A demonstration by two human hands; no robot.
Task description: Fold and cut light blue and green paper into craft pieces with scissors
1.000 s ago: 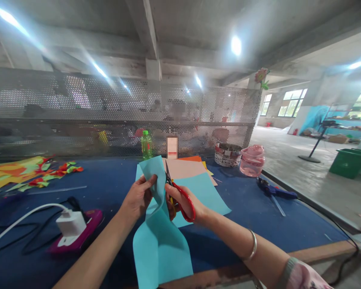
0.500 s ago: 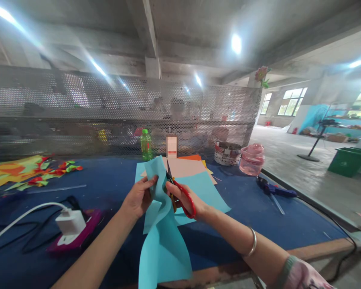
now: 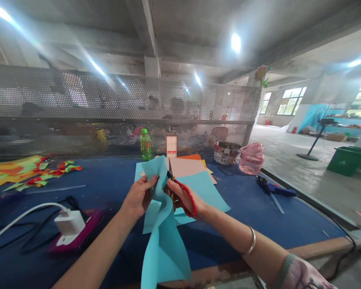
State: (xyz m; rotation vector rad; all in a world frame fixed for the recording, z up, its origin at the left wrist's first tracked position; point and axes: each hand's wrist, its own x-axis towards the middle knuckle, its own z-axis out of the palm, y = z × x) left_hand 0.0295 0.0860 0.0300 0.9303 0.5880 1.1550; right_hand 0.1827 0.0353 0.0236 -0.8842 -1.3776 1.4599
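A bent light-blue felt sheet [image 3: 168, 245] hangs down over the table's front edge, its upper part pinched in my left hand [image 3: 140, 195]. My right hand [image 3: 185, 197] has its fingers in the handles of red-handled scissors [image 3: 190, 202]. The dark blades point away from me, right beside the sheet's raised edge; whether they touch it I cannot tell. Beneath my hands more light-blue sheets [image 3: 206, 192] lie flat, over a pale pink sheet [image 3: 186, 166] and an orange one [image 3: 195, 157].
Yellow and orange scraps [image 3: 6, 172] lie at left, near a purple power strip [image 3: 78, 235] with a white plug [image 3: 69, 222]. A green bottle [image 3: 145, 145] stands behind. At right are a round basket [image 3: 227, 153], a pink container [image 3: 252, 159] and a blue glue gun [image 3: 276, 190].
The hanging lower part of the blue sheet has swung slightly to the right. Both hands stay nearly in place, and the scissor blades have shifted only a little against the sheet.
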